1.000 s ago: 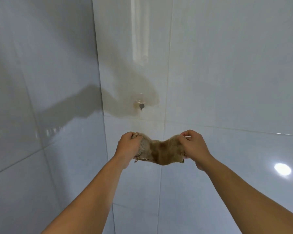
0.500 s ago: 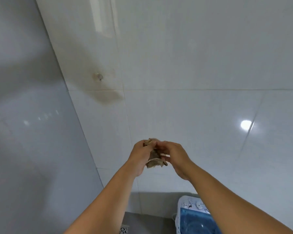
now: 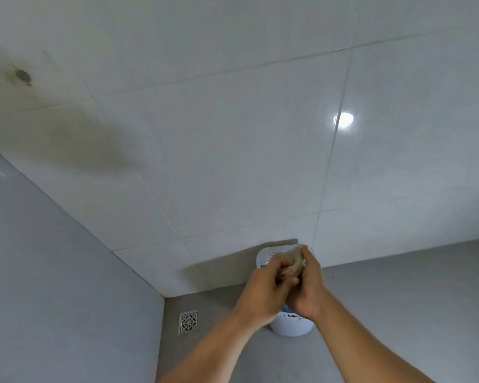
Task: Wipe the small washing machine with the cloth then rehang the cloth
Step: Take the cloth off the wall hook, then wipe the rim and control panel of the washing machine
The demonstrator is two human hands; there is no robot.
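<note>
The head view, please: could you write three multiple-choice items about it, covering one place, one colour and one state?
1. Where is the square metal floor drain?
A. Left of the small white washing machine
B. Right of it
C. On the wall

2. What colour is the crumpled cloth?
A. Blue
B. Brownish tan
C. Red

3. How is the cloth held?
A. Hanging on the wall nail
B. Lying on the floor
C. Bunched between the left hand and right hand

Answers: A, the drain sits near the corner, leftward; B, it looks tan; C, both hands grip it.
</note>
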